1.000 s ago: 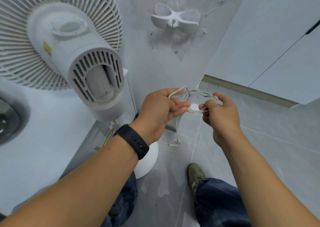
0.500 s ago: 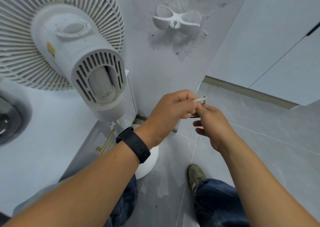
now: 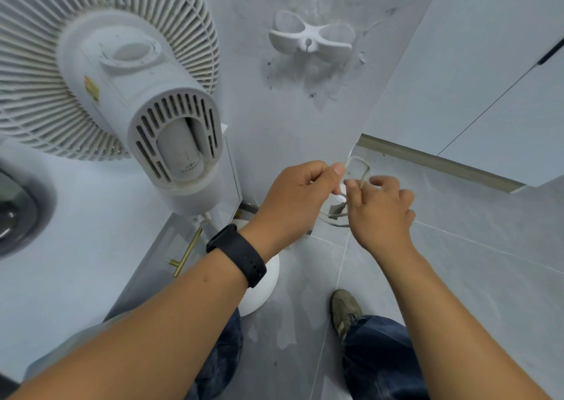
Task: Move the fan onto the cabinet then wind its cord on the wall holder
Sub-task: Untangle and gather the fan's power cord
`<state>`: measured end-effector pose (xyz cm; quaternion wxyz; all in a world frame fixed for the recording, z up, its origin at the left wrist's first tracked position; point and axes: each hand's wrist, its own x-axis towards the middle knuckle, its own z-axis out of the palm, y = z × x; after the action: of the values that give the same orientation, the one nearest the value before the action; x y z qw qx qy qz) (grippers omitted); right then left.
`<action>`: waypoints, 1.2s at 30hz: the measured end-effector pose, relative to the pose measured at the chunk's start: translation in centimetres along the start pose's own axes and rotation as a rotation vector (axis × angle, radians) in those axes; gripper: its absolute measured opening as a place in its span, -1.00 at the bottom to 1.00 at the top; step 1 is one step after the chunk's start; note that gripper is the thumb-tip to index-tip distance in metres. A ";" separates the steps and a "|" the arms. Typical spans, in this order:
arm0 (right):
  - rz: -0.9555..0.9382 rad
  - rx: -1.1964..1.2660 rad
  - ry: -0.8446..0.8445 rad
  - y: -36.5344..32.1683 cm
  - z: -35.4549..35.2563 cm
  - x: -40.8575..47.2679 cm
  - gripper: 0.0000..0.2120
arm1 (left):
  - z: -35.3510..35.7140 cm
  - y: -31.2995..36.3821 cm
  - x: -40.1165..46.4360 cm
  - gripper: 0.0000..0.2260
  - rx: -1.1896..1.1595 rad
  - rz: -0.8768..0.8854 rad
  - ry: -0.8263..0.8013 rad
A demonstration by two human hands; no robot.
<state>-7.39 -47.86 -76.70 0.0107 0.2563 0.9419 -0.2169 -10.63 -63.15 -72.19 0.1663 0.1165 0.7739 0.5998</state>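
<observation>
The fan (image 3: 122, 94) stands on the cabinet's tabletop (image 3: 76, 247), its grille and motor housing facing the camera. Below and right of the fan, both hands work the white cord (image 3: 357, 167). The left hand (image 3: 296, 198) (black watch on its wrist) pinches the cord between thumb and curled fingers; the right hand (image 3: 378, 210), just right of it, grips the cord with curled fingers too. Half a second ago the hands were pressed together with the cord almost hidden; now they have drawn slightly apart and a small loop shows above them, more strands between them. The wall holder (image 3: 311, 39), up right of the fan, carries no cord.
</observation>
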 end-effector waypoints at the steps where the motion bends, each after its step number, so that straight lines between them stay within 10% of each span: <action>1: -0.028 0.115 0.066 -0.2 -0.1 0.2 -0.55 | -0.1 0.0 0.1 -0.61 -0.002 -0.023 0.002; 12: 0.468 1.436 0.135 -0.4 -3.3 1.7 -0.70 | -0.4 -1.3 0.5 -0.69 0.313 -0.029 -0.207; 16: 0.457 1.132 0.068 0.8 -3.1 2.1 -0.81 | -0.9 -2.0 0.6 -0.72 0.352 -0.146 -0.196; 29: -0.109 0.553 -0.017 -1.1 -1.7 -0.2 -0.66 | -0.8 -0.4 1.1 -0.82 -0.570 -0.281 0.020; 36: -0.336 0.560 -0.396 -1.3 -1.4 -1.2 -0.81 | -1.0 -0.1 1.4 -0.79 -0.558 -0.139 0.039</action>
<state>-6.86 -48.84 -74.79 0.0863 0.0446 0.8546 -0.5102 -12.35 -63.57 -72.23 0.2177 0.0014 0.5881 0.7789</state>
